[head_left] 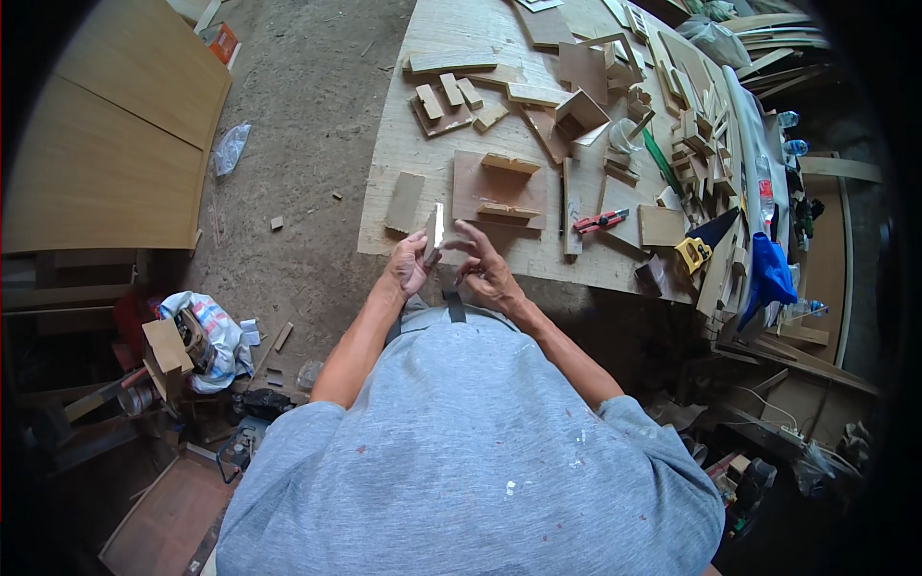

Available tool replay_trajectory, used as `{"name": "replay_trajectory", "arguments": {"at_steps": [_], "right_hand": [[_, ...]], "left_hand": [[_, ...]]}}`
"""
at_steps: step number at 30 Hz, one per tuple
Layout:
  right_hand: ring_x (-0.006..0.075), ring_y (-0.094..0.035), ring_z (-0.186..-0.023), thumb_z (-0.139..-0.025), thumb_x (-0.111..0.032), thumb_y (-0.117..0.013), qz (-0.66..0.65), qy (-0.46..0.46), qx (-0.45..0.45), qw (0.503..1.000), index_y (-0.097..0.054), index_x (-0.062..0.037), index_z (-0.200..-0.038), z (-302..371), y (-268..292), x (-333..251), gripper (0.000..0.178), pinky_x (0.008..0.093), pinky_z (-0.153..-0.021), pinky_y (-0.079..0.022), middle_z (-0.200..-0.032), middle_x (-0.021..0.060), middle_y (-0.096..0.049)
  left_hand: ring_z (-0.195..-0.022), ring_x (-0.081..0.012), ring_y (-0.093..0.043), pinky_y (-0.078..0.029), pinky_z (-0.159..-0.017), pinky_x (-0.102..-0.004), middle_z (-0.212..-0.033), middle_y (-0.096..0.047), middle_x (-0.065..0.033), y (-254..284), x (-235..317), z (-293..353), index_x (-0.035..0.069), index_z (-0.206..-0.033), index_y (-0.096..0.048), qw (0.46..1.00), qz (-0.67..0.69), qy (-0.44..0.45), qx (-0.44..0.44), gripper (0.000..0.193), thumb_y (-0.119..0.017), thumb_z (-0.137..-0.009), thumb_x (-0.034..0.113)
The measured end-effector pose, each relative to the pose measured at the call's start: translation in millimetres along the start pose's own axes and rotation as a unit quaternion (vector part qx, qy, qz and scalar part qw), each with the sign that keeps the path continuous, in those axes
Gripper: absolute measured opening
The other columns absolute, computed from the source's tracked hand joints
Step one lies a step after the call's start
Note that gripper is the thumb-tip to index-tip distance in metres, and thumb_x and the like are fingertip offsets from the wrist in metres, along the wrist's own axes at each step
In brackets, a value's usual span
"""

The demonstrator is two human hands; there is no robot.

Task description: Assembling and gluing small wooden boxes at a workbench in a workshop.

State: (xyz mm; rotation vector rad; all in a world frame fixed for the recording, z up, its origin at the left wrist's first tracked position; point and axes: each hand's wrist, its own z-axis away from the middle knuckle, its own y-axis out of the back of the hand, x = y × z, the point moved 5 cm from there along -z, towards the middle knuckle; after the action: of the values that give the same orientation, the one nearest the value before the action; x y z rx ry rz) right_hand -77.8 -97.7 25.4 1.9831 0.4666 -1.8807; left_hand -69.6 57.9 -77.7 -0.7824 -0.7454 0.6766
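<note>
Above plywood bench (423, 125), both hands (451, 264) grip small block (434, 230).

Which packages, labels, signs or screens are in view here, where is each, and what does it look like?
Orange carton: floor at top left, small box with a pale face.
Cardboard box: lower left clutter, open and brown.
Printed plastic bag: beside that box, crumpled, white with blue.
Clear plastic bag: concrete floor left of the workbench, crumpled.
No signs or screens show.

A small flat wooden piece (434, 230), pale-edged, stands upright at the workbench's near edge.
</note>
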Motion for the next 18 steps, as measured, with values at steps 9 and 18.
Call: {"name": "replay_trajectory", "arguments": {"at_steps": [9,18], "right_hand": [[0.0146,-0.062,-0.088,-0.069,0.012,-0.043,-0.117,-0.055,0.055,0.99,-0.016,-0.0133,-0.156,-24.7,18.6,20.5,0.095,0.0285,-0.074,-0.056,-0.148,0.0197,-0.043],[0.013,-0.062,-0.083,-0.073,0.012,-0.045,-0.121,-0.045,0.027,0.991,-0.026,-0.0072,-0.152,-12.4,10.1,-4.2,0.083,0.0263,-0.073,-0.055,-0.132,0.0163,-0.055]], "left_hand": [[-0.08,-0.0161,-0.07,-0.063,-0.072,-0.024,-0.097,-0.067,-0.0127,-18.6,-0.3,10.9,-0.004,-0.122,-0.053,0.995,0.042,0.062,-0.063,0.026,-0.044,-0.102,0.01],[-0.084,-0.015,-0.069,-0.063,-0.073,-0.0235,-0.098,-0.067,-0.0119,-25.5,6.6,15.1,-0.004,-0.126,-0.051,0.996,0.049,0.047,-0.058,0.028,-0.045,-0.103,0.01]]}}
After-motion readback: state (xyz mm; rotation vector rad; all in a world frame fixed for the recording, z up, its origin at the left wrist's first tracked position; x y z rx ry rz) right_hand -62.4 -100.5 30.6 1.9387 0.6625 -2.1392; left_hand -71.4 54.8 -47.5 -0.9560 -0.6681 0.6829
